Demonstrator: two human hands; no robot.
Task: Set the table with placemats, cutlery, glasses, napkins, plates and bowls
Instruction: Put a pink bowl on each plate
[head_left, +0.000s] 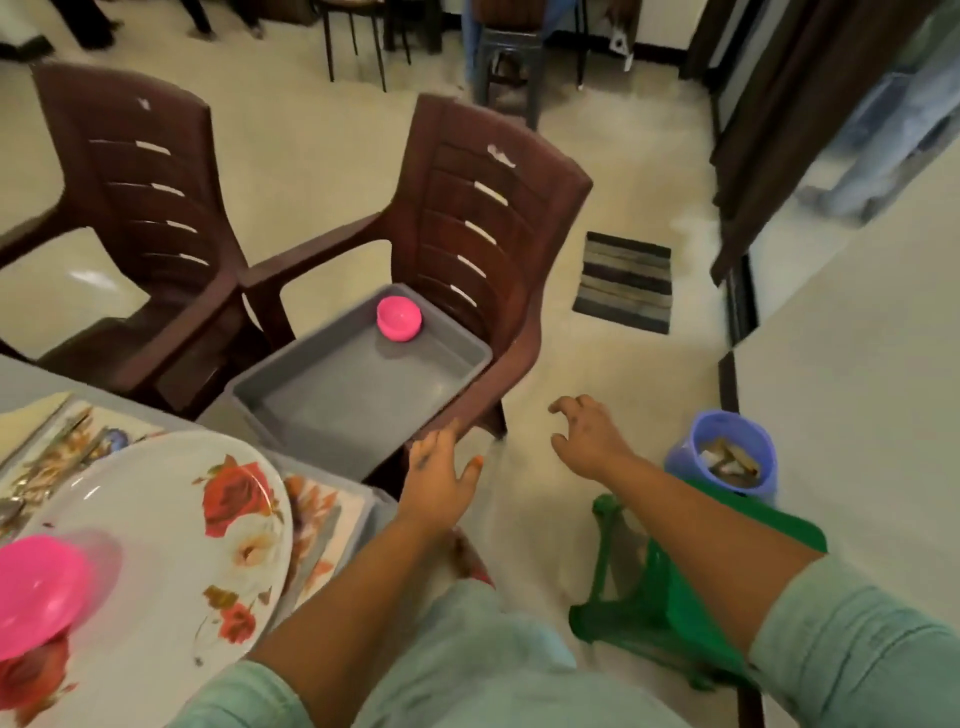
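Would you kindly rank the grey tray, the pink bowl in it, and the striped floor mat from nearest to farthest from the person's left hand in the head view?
Measured from the left hand:
1. Grey tray, on the chair seat, its near corner just beside the fingers.
2. Pink bowl, at the tray's far end, by the chair back.
3. Striped floor mat, on the floor beyond the chair, to the right.

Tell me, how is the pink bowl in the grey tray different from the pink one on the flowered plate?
The pink bowl in the tray sits alone in the grey tray on a brown chair, far from the camera and fairly sharp. The pink bowl on the plate rests on the flowered plate on the table, close up and blurred. Neither hand touches either. Both share the same bright pink.
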